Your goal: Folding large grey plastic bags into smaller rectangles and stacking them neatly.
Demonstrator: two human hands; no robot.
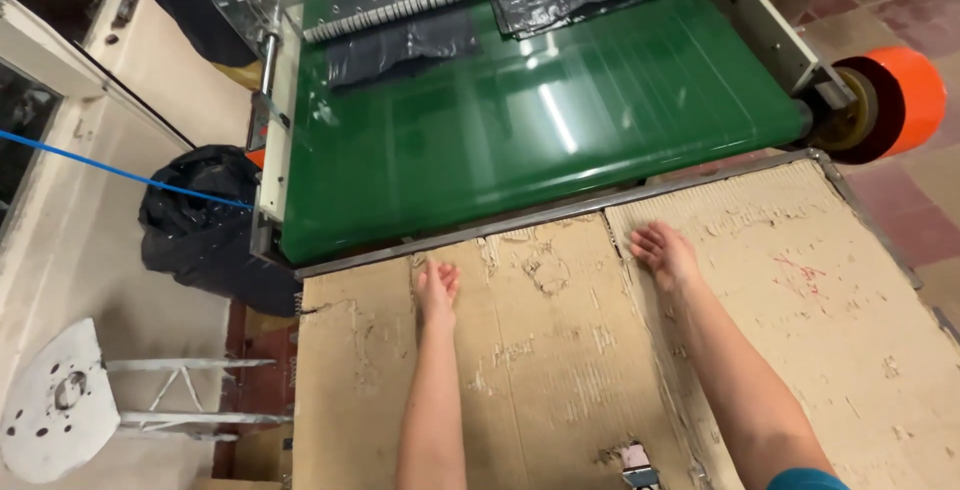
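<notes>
My left hand [436,288] rests palm down on a worn cardboard sheet [560,350] that covers a table, its fingers loosely curled and holding nothing. My right hand [662,254] lies flat on the same cardboard, fingers spread, near the seam between two sheets. Both hands sit just short of the table's metal front rail [520,220]. Beyond the rail runs a glossy green conveyor belt [520,120]. Black plastic bags [480,20] lie on the belt's far end under a toothed bar.
An orange roll of tape [900,100] hangs at the belt's right end. A stuffed black plastic sack [200,220] sits on the floor at left, crossed by a blue cord [100,165]. A white metal disc on a frame [60,400] stands lower left.
</notes>
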